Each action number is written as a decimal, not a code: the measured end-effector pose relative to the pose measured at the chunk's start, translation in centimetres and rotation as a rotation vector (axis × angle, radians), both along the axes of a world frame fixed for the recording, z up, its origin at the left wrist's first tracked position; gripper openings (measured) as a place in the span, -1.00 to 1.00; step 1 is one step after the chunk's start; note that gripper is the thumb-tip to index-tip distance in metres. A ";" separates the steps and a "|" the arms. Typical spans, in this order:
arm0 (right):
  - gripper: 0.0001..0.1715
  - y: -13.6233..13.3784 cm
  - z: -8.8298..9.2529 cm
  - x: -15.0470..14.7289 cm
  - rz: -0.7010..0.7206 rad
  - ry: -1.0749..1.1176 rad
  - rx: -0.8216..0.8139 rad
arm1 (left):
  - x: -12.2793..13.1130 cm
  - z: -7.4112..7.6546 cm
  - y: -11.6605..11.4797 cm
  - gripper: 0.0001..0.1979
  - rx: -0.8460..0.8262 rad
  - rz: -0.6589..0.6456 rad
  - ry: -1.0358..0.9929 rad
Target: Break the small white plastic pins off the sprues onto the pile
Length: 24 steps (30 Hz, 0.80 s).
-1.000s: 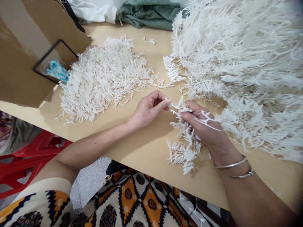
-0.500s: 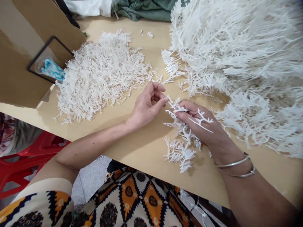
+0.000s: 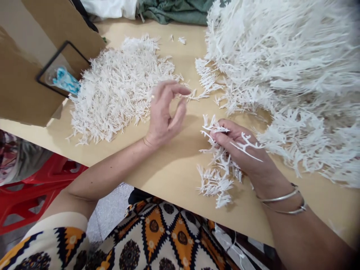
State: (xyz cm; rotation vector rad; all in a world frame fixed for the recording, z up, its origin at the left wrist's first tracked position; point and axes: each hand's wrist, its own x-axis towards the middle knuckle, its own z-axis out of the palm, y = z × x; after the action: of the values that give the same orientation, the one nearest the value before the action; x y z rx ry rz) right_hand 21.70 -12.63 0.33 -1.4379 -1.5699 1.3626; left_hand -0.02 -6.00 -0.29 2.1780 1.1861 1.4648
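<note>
My right hand point(image 3: 239, 144) pinches a white branched plastic sprig point(image 3: 244, 145) between thumb and fingers; its twigs stick out on both sides of the hand. Below it, a small heap of white sprig pieces point(image 3: 216, 180) lies on the table. My left hand point(image 3: 168, 112) is raised over the table, slightly blurred, thumb and fingers apart with nothing seen between them. Just behind it spreads a pile of short white sprig pieces point(image 3: 120, 86). On the right rises a much larger pile of long white branched sprigs point(image 3: 287, 67).
A cardboard box point(image 3: 25, 67) with a black wire frame point(image 3: 46, 71) stands at the left; a clear cup with blue-and-white contents point(image 3: 66, 80) is beside it. Green cloth point(image 3: 174, 11) lies at the back. Red plastic stools point(image 3: 36, 187) are below the table edge.
My left hand has drawn back from the sprig, up and to the left, and its fingers have spread apart. My right hand keeps its hold on the sprig.
</note>
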 end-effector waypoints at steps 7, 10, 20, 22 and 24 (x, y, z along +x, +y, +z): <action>-0.68 -0.2 0.0 -0.3 -0.010 -0.002 0.026 | 1.3 -0.2 -0.9 -0.73 -0.171 -0.392 0.106; -0.74 -0.3 -0.1 -0.2 -0.021 0.016 -0.019 | 1.4 -0.9 -0.4 -0.66 -0.187 -0.369 0.047; -0.68 -0.4 -0.1 0.0 0.102 0.029 -0.003 | -1.7 -2.8 3.0 -0.68 -0.125 0.154 -0.042; -0.66 -0.4 -0.2 -0.2 0.077 0.047 0.001 | -1.2 -2.1 2.3 -0.70 -0.051 0.092 -0.025; -0.66 -0.3 -0.2 -0.3 0.061 0.060 0.020 | -0.5 -1.3 1.5 -0.74 -0.016 -0.102 0.001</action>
State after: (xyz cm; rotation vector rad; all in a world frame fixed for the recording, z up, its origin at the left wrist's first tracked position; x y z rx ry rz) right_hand 21.40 -12.94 0.10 -1.3347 -1.5962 1.4081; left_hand -0.55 -4.54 -1.56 2.1940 1.0663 1.4078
